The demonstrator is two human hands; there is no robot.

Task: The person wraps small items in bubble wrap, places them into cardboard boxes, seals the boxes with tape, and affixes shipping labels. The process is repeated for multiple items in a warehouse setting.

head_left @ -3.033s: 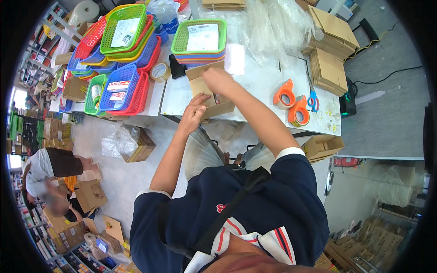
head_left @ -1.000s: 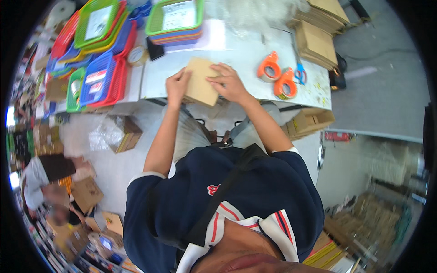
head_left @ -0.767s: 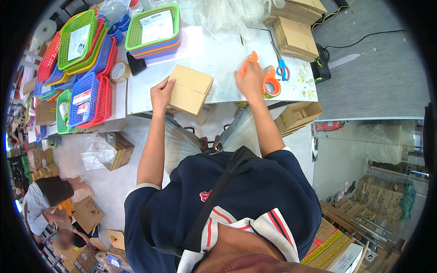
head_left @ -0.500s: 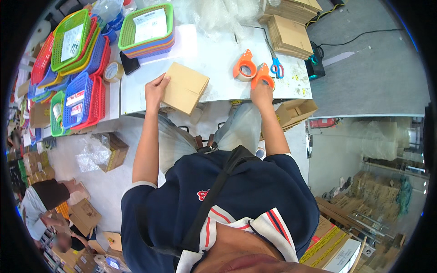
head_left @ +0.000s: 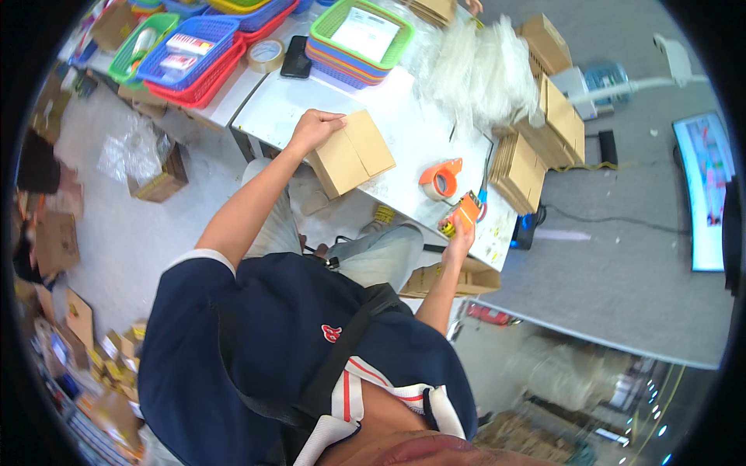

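Note:
A small brown cardboard box (head_left: 353, 155) is tilted at the front edge of the white table, its upper flaps folded together. My left hand (head_left: 315, 130) grips the box by its left upper edge, thumb and fingers closed on it. Over the table's right front edge, my right hand (head_left: 460, 239) is wrapped round an orange tape dispenser (head_left: 466, 211) with a yellow roll in it. A second orange tape dispenser (head_left: 440, 180), holding a roll of clear tape, lies on the table just beyond. Scissors (head_left: 483, 198) with blue and red handles are partly hidden behind the held dispenser.
Stacked plastic baskets (head_left: 361, 39) stand at the back, beside a black phone (head_left: 296, 57) and a tape roll (head_left: 266, 56). More baskets (head_left: 190, 58) fill the left end. Bubble wrap (head_left: 474, 78) and flat cardboard stacks (head_left: 519, 172) lie at the right back. An open carton (head_left: 478, 278) sits below the table's right side.
My right hand has lifted one tape dispenser off the table and turned it. The left hand still holds the box. The whole view has swung round to the right.

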